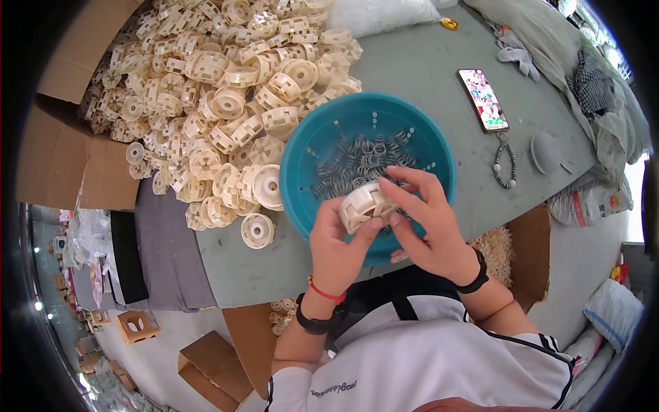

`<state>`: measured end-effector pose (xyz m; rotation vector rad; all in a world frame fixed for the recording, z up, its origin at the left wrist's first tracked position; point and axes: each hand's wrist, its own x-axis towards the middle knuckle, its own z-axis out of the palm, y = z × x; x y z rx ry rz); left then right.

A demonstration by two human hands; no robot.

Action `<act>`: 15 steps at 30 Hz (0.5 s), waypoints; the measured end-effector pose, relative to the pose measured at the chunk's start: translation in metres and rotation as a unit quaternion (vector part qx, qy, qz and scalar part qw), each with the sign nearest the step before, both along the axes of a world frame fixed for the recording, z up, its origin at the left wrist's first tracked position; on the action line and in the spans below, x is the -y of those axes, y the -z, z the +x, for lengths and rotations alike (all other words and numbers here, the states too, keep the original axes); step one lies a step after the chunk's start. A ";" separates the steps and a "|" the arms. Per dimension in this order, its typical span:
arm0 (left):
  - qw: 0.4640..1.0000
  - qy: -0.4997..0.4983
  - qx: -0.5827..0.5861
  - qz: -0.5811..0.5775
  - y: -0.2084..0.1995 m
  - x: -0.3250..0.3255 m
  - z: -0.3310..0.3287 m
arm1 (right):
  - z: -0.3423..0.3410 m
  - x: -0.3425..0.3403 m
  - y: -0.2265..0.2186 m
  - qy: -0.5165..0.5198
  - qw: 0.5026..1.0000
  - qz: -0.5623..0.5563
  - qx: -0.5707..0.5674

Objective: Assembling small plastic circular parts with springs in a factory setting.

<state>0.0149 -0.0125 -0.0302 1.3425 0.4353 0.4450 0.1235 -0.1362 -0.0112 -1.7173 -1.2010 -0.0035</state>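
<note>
Over the near part of a teal basin (300, 147) I hold a cream plastic wheel-shaped part (365, 204) with slots around its rim. My left hand (338, 242) wraps its left side, thumb along the lower edge. My right hand (427, 223) is at its right side, fingertips pinched close against it; whether a small piece sits between them I cannot make out. Many small metal coil springs (364, 156) lie loose in the bottom of the basin, partly hidden behind my hands.
A big heap of the same cream parts (226, 103) covers the table's left, with one lone part (257, 231) in front. To the right lie a lit phone (483, 100), a beaded strap (505, 165) and a grey cup-shaped mask (546, 153). Cardboard boxes (216, 371) stand below.
</note>
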 end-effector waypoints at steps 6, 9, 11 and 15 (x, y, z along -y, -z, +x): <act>0.970 -0.024 -0.062 0.232 0.010 -0.003 -0.002 | 0.008 -0.005 -0.004 -0.028 0.997 -0.015 0.077; 0.980 -0.037 -0.065 0.184 0.009 -0.003 0.005 | 0.005 -0.004 -0.006 -0.011 1.000 -0.001 0.028; 0.990 -0.054 -0.057 0.116 0.005 -0.003 0.011 | 0.007 -0.002 -0.001 -0.006 0.999 -0.001 0.039; 0.997 0.041 0.011 -0.060 -0.002 -0.016 0.008 | -0.003 -0.001 -0.004 -0.003 0.959 -0.016 -0.282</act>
